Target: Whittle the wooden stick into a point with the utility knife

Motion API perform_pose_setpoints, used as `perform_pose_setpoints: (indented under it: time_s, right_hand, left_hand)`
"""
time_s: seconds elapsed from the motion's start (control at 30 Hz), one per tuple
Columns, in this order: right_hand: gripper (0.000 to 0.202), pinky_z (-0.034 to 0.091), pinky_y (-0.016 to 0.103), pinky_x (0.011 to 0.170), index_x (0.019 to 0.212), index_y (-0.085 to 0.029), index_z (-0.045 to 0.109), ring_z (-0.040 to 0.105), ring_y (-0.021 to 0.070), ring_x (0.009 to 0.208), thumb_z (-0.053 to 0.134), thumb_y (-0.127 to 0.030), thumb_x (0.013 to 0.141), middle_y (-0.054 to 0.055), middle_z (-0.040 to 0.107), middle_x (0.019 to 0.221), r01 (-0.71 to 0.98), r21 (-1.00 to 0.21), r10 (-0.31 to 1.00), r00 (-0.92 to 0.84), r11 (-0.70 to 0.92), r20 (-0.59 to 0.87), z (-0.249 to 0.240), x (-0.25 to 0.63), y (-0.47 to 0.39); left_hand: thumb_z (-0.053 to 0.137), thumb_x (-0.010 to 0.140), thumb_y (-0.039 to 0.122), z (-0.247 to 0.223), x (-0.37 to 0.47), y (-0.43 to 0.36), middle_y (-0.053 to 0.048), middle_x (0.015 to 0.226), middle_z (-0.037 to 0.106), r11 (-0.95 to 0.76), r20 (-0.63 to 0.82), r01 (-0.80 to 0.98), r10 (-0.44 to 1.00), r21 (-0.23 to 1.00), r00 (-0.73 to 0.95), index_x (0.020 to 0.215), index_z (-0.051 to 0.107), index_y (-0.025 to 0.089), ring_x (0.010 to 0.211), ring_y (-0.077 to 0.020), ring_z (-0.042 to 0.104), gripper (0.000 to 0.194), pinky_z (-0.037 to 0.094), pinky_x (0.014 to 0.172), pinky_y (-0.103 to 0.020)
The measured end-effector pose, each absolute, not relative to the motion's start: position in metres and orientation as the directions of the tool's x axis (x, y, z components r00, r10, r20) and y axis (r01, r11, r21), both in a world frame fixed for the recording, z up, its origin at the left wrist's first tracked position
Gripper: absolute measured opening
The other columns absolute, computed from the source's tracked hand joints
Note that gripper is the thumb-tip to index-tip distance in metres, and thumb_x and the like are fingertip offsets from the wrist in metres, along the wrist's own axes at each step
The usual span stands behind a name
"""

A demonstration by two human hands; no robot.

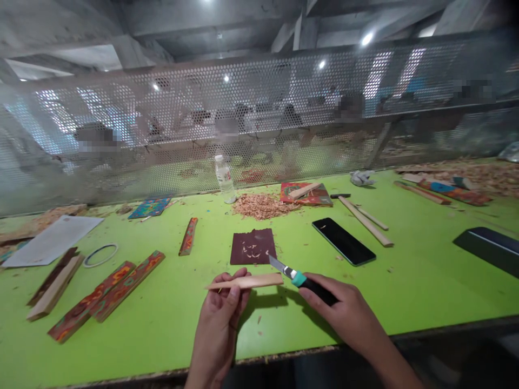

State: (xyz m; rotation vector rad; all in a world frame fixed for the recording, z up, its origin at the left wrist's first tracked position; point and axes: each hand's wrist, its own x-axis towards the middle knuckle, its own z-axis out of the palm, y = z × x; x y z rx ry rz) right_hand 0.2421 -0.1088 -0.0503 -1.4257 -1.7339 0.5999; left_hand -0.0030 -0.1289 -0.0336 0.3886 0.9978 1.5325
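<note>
My left hand (225, 308) is closed on a slim, pale wooden piece (259, 281) that tapers to a point at its left end. In my right hand (338, 302) is a utility knife (300, 279) with a black and teal handle. Its bare blade points up and to the left, just above the right end of the wooden piece, and I cannot tell whether they touch. Behind both lies a dark brown square sheet (253, 247) with a few shavings on it.
Painted wooden strips (127, 285) lie at left, near a ring (100, 255) and paper (54, 240). A bottle (225, 179) stands by a shavings heap (261, 206). At right are a phone (344, 241) and a hammer (365, 220). A perforated screen (251, 119) borders the green table (162, 335).
</note>
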Motion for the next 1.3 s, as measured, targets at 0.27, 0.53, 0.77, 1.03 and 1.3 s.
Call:
perform_pose_setpoints:
  time_s: [0.27, 0.53, 0.77, 1.03, 1.3]
  right_hand:
    - [0.037, 0.066, 0.042, 0.091, 0.111, -0.026, 0.084, 0.082, 0.0333, 0.102, 0.071, -0.055, 0.094, 0.008, 0.085, 0.112, 0.589, -0.763, 0.959, -0.078, 0.266, 0.274, -0.052, 0.248, -0.106]
    - [0.035, 0.066, 0.040, 0.090, 0.110, -0.027, 0.085, 0.082, 0.0323, 0.102, 0.071, -0.054, 0.094, 0.007, 0.085, 0.112, 0.584, -0.771, 0.957, -0.039, 0.255, 0.287, -0.053, 0.245, -0.109]
    - [0.035, 0.066, 0.041, 0.089, 0.110, -0.027, 0.085, 0.082, 0.0326, 0.100, 0.071, -0.054, 0.093, 0.007, 0.086, 0.109, 0.578, -0.776, 0.958, -0.033, 0.251, 0.285, -0.052, 0.244, -0.109]
    - [0.035, 0.066, 0.041, 0.088, 0.110, -0.028, 0.085, 0.082, 0.0338, 0.100, 0.070, -0.055, 0.093, 0.007, 0.086, 0.111, 0.587, -0.769, 0.958, -0.039, 0.252, 0.284, -0.053, 0.244, -0.108]
    - [0.035, 0.066, 0.039, 0.088, 0.112, -0.027, 0.084, 0.082, 0.0324, 0.102, 0.070, -0.054, 0.094, 0.006, 0.085, 0.112, 0.592, -0.761, 0.956, -0.068, 0.268, 0.284, -0.056, 0.246, -0.107]
  left_hand:
    - [0.096, 0.073, 0.050, -0.030, 0.001, -0.133, 0.003, 0.081, 0.068, 0.110, -0.305, -0.589, 0.921, 0.801, -0.243, 0.107, 0.069, 0.019, 0.061, -0.0131, 0.069, 0.054, 0.061, 0.053, -0.021]
    - [0.088, 0.081, 0.057, -0.029, 0.002, -0.134, 0.005, 0.079, 0.060, 0.135, -0.280, -0.557, 0.942, 0.820, -0.185, 0.129, 0.066, 0.023, 0.051, -0.0075, 0.054, 0.063, 0.049, 0.043, -0.017]
    - [0.079, 0.086, 0.065, -0.027, -0.001, -0.136, 0.007, 0.075, 0.053, 0.192, -0.284, -0.537, 0.954, 0.821, -0.093, 0.131, 0.067, 0.022, 0.043, -0.0027, 0.037, 0.063, 0.032, 0.037, -0.013]
    - [0.082, 0.092, 0.043, -0.032, 0.004, -0.142, 0.003, 0.092, 0.062, 0.158, -0.210, -0.511, 0.977, 0.845, -0.045, 0.147, 0.052, 0.033, 0.059, -0.0067, 0.054, 0.063, 0.047, 0.053, -0.017]
    - [0.057, 0.100, 0.069, -0.027, 0.005, -0.143, 0.002, 0.075, 0.067, 0.272, -0.269, -0.402, 0.961, 0.874, 0.067, 0.129, 0.057, 0.024, 0.034, -0.0064, 0.049, 0.053, 0.028, 0.029, -0.013]
